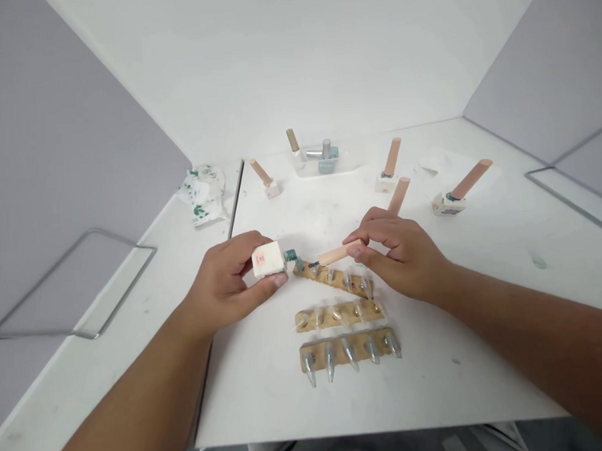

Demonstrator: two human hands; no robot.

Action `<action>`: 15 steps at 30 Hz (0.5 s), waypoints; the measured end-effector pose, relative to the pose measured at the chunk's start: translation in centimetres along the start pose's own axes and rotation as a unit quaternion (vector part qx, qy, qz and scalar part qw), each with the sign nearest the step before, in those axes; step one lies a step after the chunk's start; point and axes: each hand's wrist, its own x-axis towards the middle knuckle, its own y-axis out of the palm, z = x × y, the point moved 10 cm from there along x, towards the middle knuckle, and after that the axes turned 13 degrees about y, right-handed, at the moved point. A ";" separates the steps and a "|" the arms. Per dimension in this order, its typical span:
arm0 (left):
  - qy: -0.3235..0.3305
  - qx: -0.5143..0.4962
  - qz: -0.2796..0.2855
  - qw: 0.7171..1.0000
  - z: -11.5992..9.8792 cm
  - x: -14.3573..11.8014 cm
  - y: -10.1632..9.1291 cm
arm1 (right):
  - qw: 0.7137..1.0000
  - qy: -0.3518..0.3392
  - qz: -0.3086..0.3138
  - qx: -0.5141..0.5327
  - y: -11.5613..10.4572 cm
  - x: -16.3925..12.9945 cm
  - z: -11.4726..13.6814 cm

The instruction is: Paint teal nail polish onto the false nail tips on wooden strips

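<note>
My left hand (236, 274) grips a white nail polish bottle (268, 260), tilted on its side with its green-stained neck pointing right. Between the fingers of my right hand (393, 252) is a nail polish brush (335, 253) with a peach cap-handle; its dark tip is just right of the bottle's neck, apart from it. Below the brush lies a tan strip (338, 279) bearing several nail tips, the leftmost one greenish. A second tan strip (328, 316) holds clear nail tips. Nearest to me, a third tan strip (335, 356) carries greyish nail tips.
Peach-capped bottles stand around: one at back left (264, 179), one at back right (389, 166), one far right (460, 190), and another cap (399, 196) behind my right hand. A clear tray (348, 161) holds more bottles. Green-stained tissue (204, 193) lies left. Wire stands (105, 285) flank the table.
</note>
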 end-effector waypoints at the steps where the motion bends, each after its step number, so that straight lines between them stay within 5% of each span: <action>1: 0.001 0.001 0.000 1.000 0.0 0.0 0.0 | 1.000 -0.018 0.002 -0.007 0.2 0.0 0.4; 8: 0.005 0.017 -0.002 1.000 -0.1 0.0 -0.4 | 0.994 -0.097 0.002 -0.045 0.0 -0.4 2.2; 15: -0.001 0.026 0.008 1.000 0.0 0.0 -0.3 | 0.992 -0.107 0.000 -0.066 -0.8 -0.6 2.6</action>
